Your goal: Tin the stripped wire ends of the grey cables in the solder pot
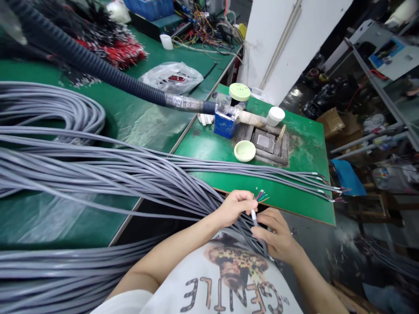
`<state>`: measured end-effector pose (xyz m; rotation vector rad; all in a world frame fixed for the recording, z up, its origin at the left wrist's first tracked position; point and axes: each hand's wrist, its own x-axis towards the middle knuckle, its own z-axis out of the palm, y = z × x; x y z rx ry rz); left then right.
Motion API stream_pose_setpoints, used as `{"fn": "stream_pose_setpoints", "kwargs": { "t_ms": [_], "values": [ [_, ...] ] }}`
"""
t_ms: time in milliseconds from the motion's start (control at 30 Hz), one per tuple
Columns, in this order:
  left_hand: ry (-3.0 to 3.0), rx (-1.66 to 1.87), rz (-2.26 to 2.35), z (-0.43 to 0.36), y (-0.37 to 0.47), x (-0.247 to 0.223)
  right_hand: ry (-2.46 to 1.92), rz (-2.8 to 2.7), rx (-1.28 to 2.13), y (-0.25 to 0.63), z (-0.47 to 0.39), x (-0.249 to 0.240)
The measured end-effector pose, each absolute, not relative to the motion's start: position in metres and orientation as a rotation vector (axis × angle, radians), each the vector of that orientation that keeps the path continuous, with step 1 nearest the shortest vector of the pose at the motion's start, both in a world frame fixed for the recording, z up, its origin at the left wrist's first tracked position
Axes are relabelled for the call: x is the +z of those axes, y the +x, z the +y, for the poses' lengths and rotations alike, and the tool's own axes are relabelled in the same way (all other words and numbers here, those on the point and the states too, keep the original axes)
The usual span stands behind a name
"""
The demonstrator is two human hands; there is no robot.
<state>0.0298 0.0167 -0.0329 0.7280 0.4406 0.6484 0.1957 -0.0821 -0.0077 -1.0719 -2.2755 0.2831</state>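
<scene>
My left hand (238, 207) pinches the end of a grey cable, just below its fanned-out thin coloured wires (262, 196). Below it, my right hand (276, 235) has its fingers closed round the same cable near a white sleeve (254, 216). Both hands are close together in front of my shirt, at the front edge of the green board. A thick bundle of grey cables (157, 170) runs from the left to beneath my hands. Other grey cables lie across the board, their stripped ends (327, 187) near its right edge.
On the green board (307, 144) are a solder pot (265, 141), a pale green lid (245, 151), a white cup (275, 116) and a blue box (225, 124). A dark corrugated hose (108, 72) hangs across the left. Coiled cables (75, 113) lie at left.
</scene>
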Motion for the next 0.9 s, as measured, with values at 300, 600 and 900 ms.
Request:
{"fn": "stream_pose_setpoints", "kwargs": {
  "t_ms": [300, 600, 900],
  "values": [
    [2.327, 0.679, 0.594, 0.057, 0.059, -0.031, -2.447, -1.84, 0.468, 0.279, -0.207, -0.025],
    [2.775, 0.42, 0.856, 0.061, 0.101, -0.033, -1.702, -1.069, 1.47, 0.211, -0.135, -0.043],
    [2.489, 0.351, 0.612, 0.039, 0.08, -0.017, -1.244, -0.369, 1.281, 0.232, -0.095, -0.044]
  ]
}}
